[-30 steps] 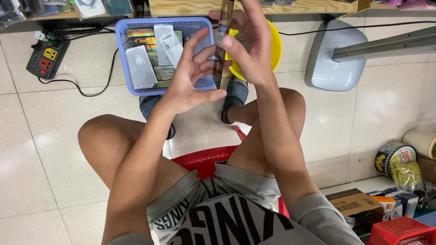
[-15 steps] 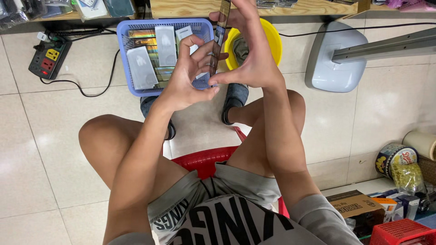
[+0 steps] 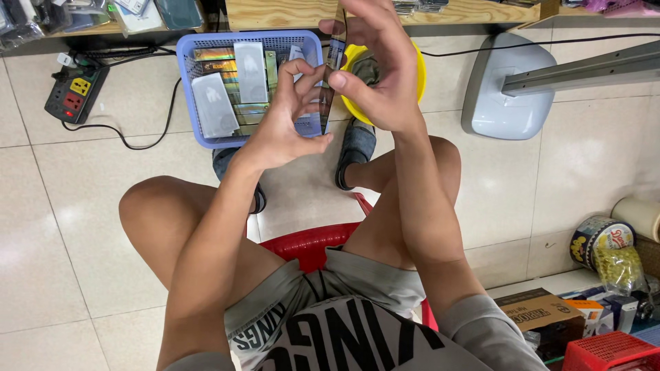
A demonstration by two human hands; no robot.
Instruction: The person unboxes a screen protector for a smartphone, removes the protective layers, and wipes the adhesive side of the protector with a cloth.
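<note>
I have both hands pinching a thin dark flat strip (image 3: 333,75) edge-on: right hand (image 3: 378,75) up top, left hand (image 3: 285,124) lower. Beyond my left hand sits the blue plastic basket (image 3: 189,51). Best grip only its edges.

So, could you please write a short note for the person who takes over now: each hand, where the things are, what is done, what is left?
Right hand: holds a thin flat dark strip upright, seen edge-on.
Left hand: fingers at the strip's lower part, pinching or peeling; which one is unclear.
Blue basket on the floor ahead holds flat packets. Yellow bowl beside it, behind the right hand.
Done: one strip is out and in hand.
Left: the packets in the basket look untouched.
</note>
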